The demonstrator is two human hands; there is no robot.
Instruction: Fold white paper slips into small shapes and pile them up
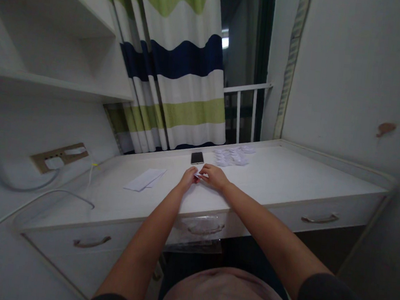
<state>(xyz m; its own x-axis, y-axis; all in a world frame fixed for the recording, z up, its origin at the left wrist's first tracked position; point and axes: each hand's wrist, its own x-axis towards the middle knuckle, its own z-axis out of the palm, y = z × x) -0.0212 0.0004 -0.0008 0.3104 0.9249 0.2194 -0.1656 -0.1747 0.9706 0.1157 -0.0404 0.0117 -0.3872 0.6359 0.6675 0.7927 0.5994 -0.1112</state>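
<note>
Over the middle of the white desk (271,176), my left hand (187,179) and my right hand (213,176) meet around a small piece of white paper (197,173). Fingers of both hands are closed on it, and they cover most of it. Just beyond them lies a dark phone (197,157), flat on the desk. Several small folded white papers (233,156) are grouped behind my right hand. Off to the left of my left hand lie a few flat white paper sheets (145,179), partly overlapping.
A striped curtain (192,83) hangs behind the desk beside a white railing (248,91). White cables run from a wall socket (58,157) on the left, one lying over the desk's left end. A shelf (50,86) juts out at upper left. Drawers with handles (92,242) line the front.
</note>
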